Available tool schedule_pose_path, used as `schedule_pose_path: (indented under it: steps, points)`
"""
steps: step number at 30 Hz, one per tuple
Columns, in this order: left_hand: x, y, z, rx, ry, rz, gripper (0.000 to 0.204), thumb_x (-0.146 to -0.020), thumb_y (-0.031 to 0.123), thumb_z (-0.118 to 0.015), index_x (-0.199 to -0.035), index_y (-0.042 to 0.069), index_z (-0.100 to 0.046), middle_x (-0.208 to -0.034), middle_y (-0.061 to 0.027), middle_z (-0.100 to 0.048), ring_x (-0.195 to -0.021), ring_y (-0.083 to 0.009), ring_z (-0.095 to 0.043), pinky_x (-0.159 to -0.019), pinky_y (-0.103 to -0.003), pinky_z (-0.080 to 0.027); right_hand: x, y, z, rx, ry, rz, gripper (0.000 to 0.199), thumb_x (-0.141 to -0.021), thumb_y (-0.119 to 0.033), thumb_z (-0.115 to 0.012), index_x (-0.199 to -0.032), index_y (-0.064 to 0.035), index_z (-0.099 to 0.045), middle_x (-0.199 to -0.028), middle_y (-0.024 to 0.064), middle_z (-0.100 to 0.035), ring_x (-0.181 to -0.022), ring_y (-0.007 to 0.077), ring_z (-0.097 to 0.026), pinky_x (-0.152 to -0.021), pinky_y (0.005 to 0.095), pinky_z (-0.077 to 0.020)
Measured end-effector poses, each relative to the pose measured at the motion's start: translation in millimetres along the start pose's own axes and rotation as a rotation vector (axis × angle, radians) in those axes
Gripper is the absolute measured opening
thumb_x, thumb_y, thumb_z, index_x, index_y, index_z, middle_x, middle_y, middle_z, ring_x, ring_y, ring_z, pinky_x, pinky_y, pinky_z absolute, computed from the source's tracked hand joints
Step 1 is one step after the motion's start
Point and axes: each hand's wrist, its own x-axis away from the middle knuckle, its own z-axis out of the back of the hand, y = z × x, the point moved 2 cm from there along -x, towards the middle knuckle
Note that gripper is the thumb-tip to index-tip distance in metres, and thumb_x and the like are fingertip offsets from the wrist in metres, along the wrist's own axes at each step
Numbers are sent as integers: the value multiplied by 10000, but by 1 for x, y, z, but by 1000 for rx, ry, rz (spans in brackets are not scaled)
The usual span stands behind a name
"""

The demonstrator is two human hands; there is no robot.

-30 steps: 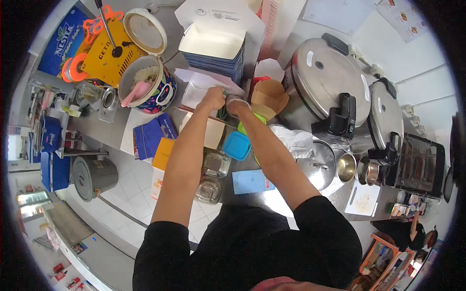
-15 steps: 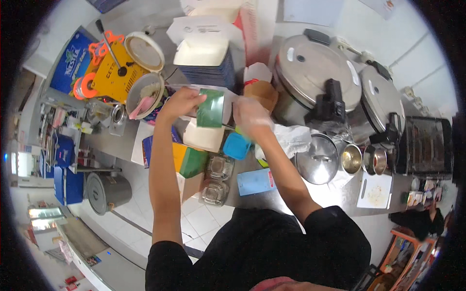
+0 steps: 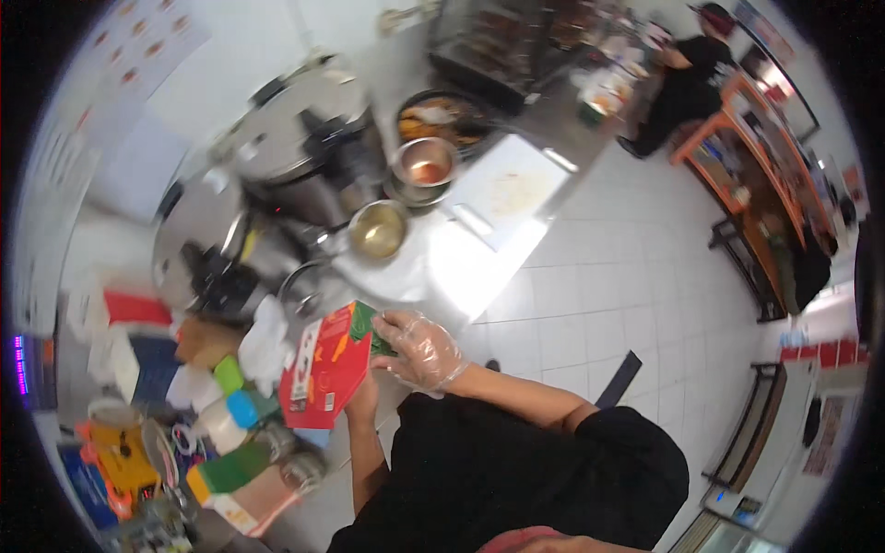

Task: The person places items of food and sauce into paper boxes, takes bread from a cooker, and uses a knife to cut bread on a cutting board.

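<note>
Close to my body I hold a red and green cardboard box (image 3: 318, 382) above the steel counter's edge. My left hand (image 3: 364, 396), bare, supports it from below on the near side, its fingers partly hidden by the box. My right hand (image 3: 419, 350), in a clear plastic glove, is closed on the box's green end. Whether anything is inside the box cannot be seen. A yellow liquid shows in a small steel bowl (image 3: 378, 230) beyond the box. Left of the box, a blue lidded tub (image 3: 241, 409) sits among the packaging.
Two large lidded pressure cookers (image 3: 290, 134) stand along the wall. A white cutting board (image 3: 516, 189) lies at the counter's edge beside stacked steel bowls (image 3: 426, 164). Clear plastic containers (image 3: 300, 465) are at lower left. Another person (image 3: 696, 78) stands far right, near an orange shelf (image 3: 737, 138).
My view has swung to the right along the counter. Earlier my hands were apart over the packaging, the left with a green piece of packaging; now both are on the red and green box.
</note>
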Motion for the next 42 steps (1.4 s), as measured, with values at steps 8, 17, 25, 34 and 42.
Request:
schedule_pose_path:
  steps: [8, 17, 25, 34, 42]
  points:
    - [11, 39, -273, 195, -546, -57, 300, -1020, 139, -618, -1288, 5, -620, -1226, -158, -649, -1089, -278, -646, -909, -417, -542, 99, 181, 179, 15, 149, -334, 392, -930, -239, -718, -1230, 9, -675, -1171, 201, -682, -1035, 389, -685, -883, 433, -568]
    - [-68, 138, -517, -289, -525, -821, 260, -1009, 184, -561, -1205, 36, -649, -1102, -201, -689, -1024, -413, -666, -883, -490, -531, 67, 377, 303, 280, 143, -580, 204, -913, -179, -599, -997, -7, -671, -912, 270, -684, -836, 431, -686, -743, 522, -567]
    - [-174, 260, -655, -35, -477, -806, 249, -959, 168, -618, -1173, 43, -636, -1195, -150, -657, -1086, -361, -642, -865, -477, -547, -37, 536, 455, 298, -32, -469, 256, -924, -193, -606, -1138, -61, -653, -1039, 212, -701, -979, 435, -664, -858, 513, -544]
    - [-292, 298, -759, 49, -224, -277, 180, -980, 109, -585, -1036, -34, -679, -895, -201, -732, -814, -345, -733, -739, -440, -584, -202, 679, 522, 415, -352, -141, 180, -908, -111, -577, -973, 8, -695, -919, 248, -714, -877, 404, -721, -765, 477, -584]
    - [-324, 300, -886, -112, -52, 142, 325, -1026, 232, -559, -1001, -68, -682, -812, -245, -736, -784, -357, -756, -742, -417, -607, -251, 840, 551, 389, -623, -58, 199, -904, -92, -575, -993, 62, -664, -964, 292, -711, -908, 448, -714, -816, 486, -586]
